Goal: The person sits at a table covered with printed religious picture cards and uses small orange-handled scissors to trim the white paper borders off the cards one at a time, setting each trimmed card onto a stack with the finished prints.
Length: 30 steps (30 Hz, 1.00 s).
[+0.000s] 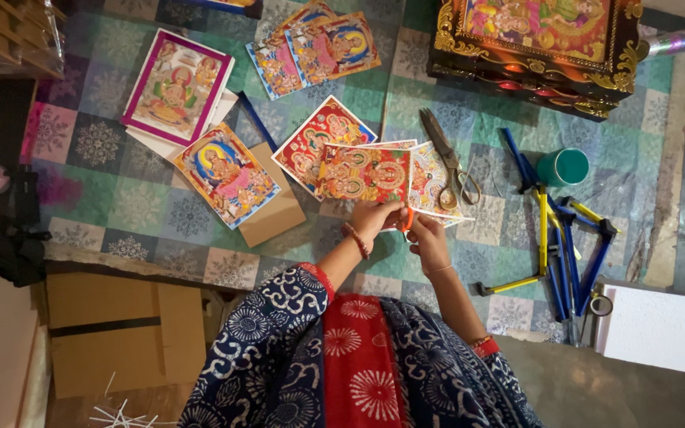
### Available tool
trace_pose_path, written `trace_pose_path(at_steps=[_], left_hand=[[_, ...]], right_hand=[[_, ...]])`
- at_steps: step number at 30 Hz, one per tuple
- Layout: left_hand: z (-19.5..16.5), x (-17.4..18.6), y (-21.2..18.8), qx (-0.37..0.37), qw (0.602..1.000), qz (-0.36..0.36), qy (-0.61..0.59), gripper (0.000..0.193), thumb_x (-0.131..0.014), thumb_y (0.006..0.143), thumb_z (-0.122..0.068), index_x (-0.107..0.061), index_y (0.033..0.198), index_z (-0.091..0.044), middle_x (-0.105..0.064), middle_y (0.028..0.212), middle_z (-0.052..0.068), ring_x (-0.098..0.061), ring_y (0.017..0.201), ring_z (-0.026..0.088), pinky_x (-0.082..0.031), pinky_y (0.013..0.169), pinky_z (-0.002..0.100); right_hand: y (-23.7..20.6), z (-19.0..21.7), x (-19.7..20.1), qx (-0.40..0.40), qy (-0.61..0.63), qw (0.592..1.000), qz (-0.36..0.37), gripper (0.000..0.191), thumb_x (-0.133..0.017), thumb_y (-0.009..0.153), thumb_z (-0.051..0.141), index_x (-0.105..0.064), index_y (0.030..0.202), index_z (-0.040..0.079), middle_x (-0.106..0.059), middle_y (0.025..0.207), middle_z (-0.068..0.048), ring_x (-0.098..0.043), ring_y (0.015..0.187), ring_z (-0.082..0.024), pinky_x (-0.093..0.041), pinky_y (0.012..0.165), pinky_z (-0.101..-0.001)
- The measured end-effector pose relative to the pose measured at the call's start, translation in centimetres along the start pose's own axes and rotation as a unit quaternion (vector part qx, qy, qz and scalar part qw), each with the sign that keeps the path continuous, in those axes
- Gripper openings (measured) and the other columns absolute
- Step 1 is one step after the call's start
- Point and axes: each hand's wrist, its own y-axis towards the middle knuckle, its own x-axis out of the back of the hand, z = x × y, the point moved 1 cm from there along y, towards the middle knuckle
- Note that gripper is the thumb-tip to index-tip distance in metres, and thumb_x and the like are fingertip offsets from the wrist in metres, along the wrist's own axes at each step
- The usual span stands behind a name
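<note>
Both sets of fingers are pinched together on a small orange cutter [408, 219] at the near edge of a red devotional print [364, 173]; the left hand [374, 218] also steadies that print over the quilted mat [120, 198]. A slip of the right hand [428, 242] could nick the print or a fingertip. Steel scissors [447, 162] and overlapping prints [430, 182] crowd the right side.

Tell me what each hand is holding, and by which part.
The left hand grips the red picture card by its lower edge. The right hand touches the same edge, with a small orange thing at its fingers; what that is cannot be told.
</note>
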Motion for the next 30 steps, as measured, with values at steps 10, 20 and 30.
trace_pose_path(at_steps=[10, 20, 30], left_hand=[[0.3, 0.6, 1.7, 0.014, 0.995, -0.032, -0.097, 0.026, -0.084, 0.083, -0.014, -0.071, 0.102, -0.002, -0.074, 0.087, 0.006, -0.072, 0.067, 0.016, -0.057, 0.058, 0.025], [0.9, 0.1, 1.2, 0.012, 0.994, -0.023, -0.108, 0.023, -0.080, 0.086, -0.013, -0.071, 0.100, 0.002, -0.075, 0.081, 0.015, -0.072, 0.061, 0.018, -0.052, 0.046, 0.026], [1.1, 0.1, 1.1, 0.030, 0.994, -0.055, -0.090, 0.025, -0.080, 0.085, -0.014, -0.073, 0.101, 0.003, -0.075, 0.083, 0.013, -0.073, 0.063, 0.017, -0.054, 0.049, 0.026]], right_hand=[[-0.8, 0.4, -0.3, -0.001, -0.016, 1.000, 0.009, 0.020, -0.064, 0.091, 0.036, -0.072, 0.097, 0.020, -0.064, 0.079, 0.011, -0.043, 0.063, 0.001, -0.030, 0.050, -0.0178], [-0.2, -0.2, -0.5, 0.002, -0.017, 1.000, -0.004, 0.026, -0.061, 0.096, 0.041, -0.067, 0.091, 0.017, -0.051, 0.071, 0.007, -0.046, 0.063, -0.001, -0.031, 0.051, -0.0195], [-0.2, -0.2, -0.8, 0.012, -0.004, 1.000, -0.012, 0.025, -0.066, 0.095, 0.039, -0.068, 0.090, 0.015, -0.053, 0.070, 0.007, -0.045, 0.061, -0.001, -0.030, 0.048, -0.0196]])
